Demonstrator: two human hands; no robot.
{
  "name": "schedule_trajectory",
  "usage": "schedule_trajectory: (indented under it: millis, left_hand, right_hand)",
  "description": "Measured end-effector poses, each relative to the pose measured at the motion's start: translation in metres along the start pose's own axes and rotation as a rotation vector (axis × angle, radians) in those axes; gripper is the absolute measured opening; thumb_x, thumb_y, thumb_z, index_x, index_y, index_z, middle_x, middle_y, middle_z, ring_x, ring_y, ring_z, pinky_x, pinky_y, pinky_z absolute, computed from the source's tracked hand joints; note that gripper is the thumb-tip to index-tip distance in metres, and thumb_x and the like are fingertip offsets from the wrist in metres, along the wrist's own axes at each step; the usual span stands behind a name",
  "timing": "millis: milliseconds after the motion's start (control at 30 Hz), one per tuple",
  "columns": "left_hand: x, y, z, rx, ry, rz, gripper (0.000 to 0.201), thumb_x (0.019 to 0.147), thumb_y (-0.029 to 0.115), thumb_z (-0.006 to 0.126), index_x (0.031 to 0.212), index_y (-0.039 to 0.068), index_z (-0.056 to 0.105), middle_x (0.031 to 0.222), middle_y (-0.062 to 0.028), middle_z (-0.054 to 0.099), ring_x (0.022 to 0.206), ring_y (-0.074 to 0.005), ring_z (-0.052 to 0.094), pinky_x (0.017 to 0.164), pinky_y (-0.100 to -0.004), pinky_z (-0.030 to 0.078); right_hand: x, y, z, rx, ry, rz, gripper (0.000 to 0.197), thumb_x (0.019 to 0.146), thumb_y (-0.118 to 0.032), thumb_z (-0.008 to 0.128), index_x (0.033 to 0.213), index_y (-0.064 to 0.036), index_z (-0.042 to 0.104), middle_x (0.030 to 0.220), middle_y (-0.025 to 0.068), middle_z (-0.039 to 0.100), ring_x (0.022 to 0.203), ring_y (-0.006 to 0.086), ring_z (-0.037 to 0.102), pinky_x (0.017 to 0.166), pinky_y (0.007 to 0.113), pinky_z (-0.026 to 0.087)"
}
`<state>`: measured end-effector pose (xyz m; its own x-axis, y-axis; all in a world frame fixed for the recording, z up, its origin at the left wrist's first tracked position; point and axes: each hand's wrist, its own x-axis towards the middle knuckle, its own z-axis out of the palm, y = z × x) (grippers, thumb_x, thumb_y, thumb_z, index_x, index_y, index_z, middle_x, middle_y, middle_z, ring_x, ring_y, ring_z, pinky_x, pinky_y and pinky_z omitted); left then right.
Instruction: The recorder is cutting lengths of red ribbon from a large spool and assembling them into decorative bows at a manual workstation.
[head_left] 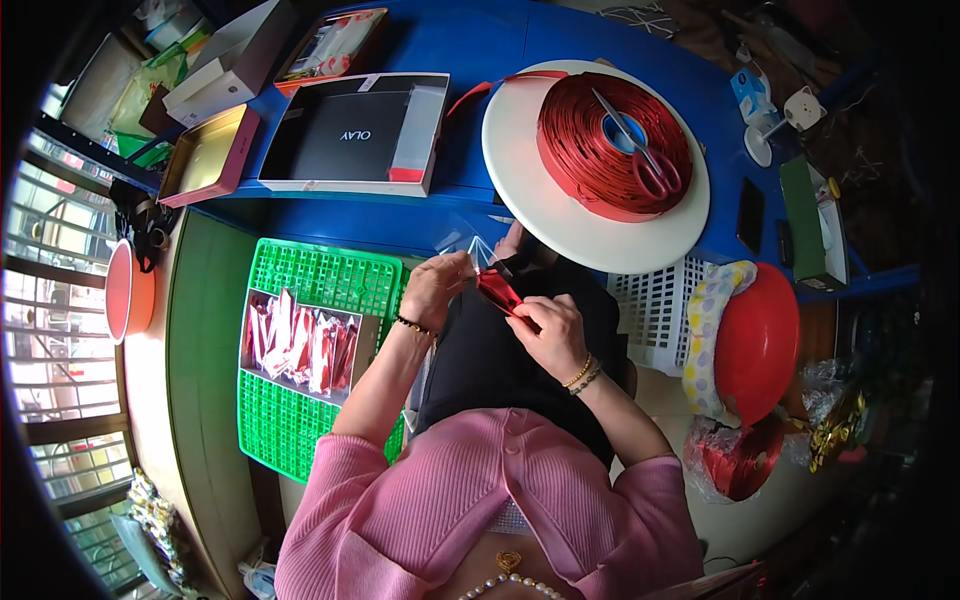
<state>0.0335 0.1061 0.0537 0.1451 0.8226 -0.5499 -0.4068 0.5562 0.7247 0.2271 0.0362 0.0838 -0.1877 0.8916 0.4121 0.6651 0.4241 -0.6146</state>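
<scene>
Above my lap, my left hand (436, 288) pinches a small clear plastic bag (480, 252) near its upper end. My right hand (553, 335) is closed on a folded strip of red ribbon (498, 290), just right of and below the bag. The ribbon's upper end meets the bag's lower end; whether it lies inside cannot be made out. To the left, a box (258, 372) of several red ribbon pieces in clear bags sits on a green plastic crate (325, 268).
A big roll of red ribbon (575, 150) with scissors (640, 150) on it lies on a white round board (515, 165) upon the blue table (480, 40). Open boxes, including a black-lined one (345, 135), stand at the table's left. A red basin (765, 345) and white basket (650, 310) are at right.
</scene>
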Motion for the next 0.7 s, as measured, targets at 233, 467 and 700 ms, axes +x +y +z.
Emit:
schedule_trajectory:
  millis: [233,467,700]
  left_hand:
    - [-0.002,0.01,-0.003,-0.04,0.045,-0.019,0.019,0.084,0.024,0.064,0.087,0.005,0.064,0.084,-0.0048,0.065,0.079,-0.0148,0.062,0.075,-0.0287,0.045]
    - [-0.003,0.004,0.001,-0.08,-0.148,0.012,0.017,0.085,0.019,0.063,0.086,0.002,0.064,0.083,-0.0068,0.065,0.079,-0.0149,0.062,0.072,-0.0257,0.048]
    - [-0.012,-0.003,0.011,0.075,-0.105,0.085,0.015,0.083,0.014,0.066,0.084,-0.001,0.063,0.079,-0.0062,0.064,0.073,-0.0129,0.061,0.071,-0.0239,0.049]
  right_hand:
    - [-0.003,0.005,0.0,-0.025,-0.023,-0.012,0.015,0.068,-0.011,0.071,0.073,-0.0081,0.058,0.073,0.0037,0.062,0.062,0.0215,0.057,0.063,0.034,0.038]
    - [-0.003,0.009,0.002,-0.024,0.002,-0.031,0.017,0.067,-0.01,0.073,0.073,-0.0081,0.057,0.074,0.0037,0.062,0.062,0.0215,0.057,0.062,0.034,0.038]
    - [0.001,0.004,0.002,-0.037,0.032,-0.038,0.017,0.067,-0.01,0.073,0.073,-0.0082,0.057,0.074,0.0038,0.061,0.062,0.0214,0.057,0.062,0.034,0.038]
